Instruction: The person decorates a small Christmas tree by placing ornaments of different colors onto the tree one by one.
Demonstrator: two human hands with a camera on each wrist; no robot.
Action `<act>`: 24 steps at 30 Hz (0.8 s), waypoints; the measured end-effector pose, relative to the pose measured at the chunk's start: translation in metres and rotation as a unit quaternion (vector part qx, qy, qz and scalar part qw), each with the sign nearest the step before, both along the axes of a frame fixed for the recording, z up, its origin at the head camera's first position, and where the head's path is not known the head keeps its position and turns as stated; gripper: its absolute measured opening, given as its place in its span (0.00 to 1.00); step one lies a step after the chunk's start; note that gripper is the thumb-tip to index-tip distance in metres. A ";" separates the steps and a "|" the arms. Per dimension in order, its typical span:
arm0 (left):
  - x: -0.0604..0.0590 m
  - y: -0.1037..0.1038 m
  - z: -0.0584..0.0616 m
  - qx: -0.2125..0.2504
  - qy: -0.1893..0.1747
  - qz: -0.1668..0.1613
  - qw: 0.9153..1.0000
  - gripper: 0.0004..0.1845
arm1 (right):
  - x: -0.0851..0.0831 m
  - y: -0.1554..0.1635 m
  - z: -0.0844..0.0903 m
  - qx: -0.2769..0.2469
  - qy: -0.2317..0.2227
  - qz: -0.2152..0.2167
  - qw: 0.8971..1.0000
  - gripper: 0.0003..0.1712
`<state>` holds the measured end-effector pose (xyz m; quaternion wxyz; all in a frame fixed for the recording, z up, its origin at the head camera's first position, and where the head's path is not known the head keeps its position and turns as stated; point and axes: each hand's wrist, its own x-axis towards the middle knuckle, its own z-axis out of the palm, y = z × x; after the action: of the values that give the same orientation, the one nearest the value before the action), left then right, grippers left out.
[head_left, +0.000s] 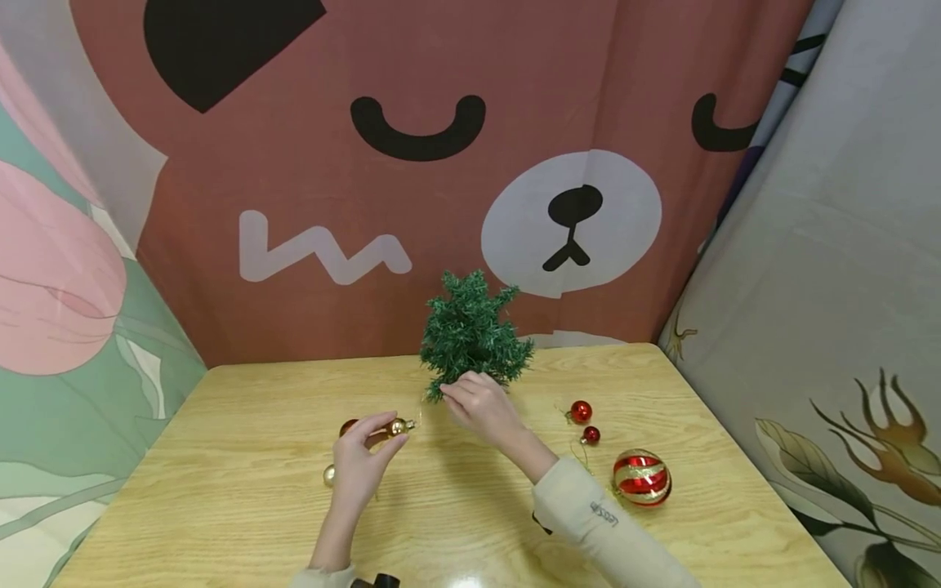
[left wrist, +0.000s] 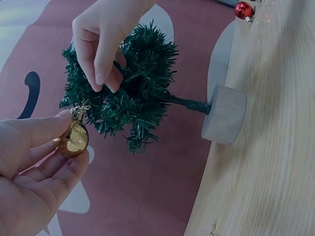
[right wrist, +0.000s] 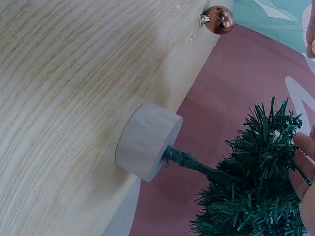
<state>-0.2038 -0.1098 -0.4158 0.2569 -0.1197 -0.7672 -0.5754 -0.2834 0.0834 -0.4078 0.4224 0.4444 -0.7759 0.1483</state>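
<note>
My left hand pinches a shiny gold Christmas ball by its sides between thumb and fingers, its cap and thin loop pointing at the tree. A small green artificial Christmas tree stands upright on a round wooden base. At the tree's lower left side, my right hand pinches a branch with thumb and fingertips. In the left wrist view, the gold ball's cap is close beside the needles. Part of the tree's lower front is hidden behind my right hand in the head view.
Right of the tree lie two small red balls and a larger red-and-gold striped ball. Left of it, a coppery ball and a pale gold ball lie partly behind my left hand. Printed curtains surround the wooden table.
</note>
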 end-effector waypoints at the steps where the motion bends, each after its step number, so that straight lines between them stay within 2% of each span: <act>1: 0.000 0.001 0.000 0.002 0.002 0.001 1.000 0.16 | 0.000 0.000 0.000 -0.002 -0.007 0.003 1.000 0.09; 5: 0.000 0.005 0.005 0.012 0.011 0.007 1.000 0.16 | 0.001 -0.001 0.001 -0.006 -0.025 0.005 1.000 0.09; 9: 0.007 0.011 0.019 0.003 0.039 0.015 0.999 0.15 | 0.003 -0.002 0.001 -0.016 -0.045 0.012 0.999 0.09; 13: 0.011 0.016 0.029 -0.018 0.064 0.024 0.998 0.15 | 0.005 -0.004 0.001 -0.041 -0.083 0.029 0.995 0.10; 20: 0.009 0.021 0.034 -0.030 0.083 0.026 0.996 0.15 | 0.010 -0.006 0.008 -0.063 -0.188 0.033 0.980 0.11; 24: 0.008 0.024 0.036 -0.029 0.086 0.022 0.996 0.15 | 0.012 -0.007 0.011 -0.068 -0.272 0.027 0.959 0.14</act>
<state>-0.1961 -0.0856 -0.3793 0.3312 -0.1592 -0.7609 -0.5348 -0.2718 0.0763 -0.3973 0.2204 0.3785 -0.8372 0.3275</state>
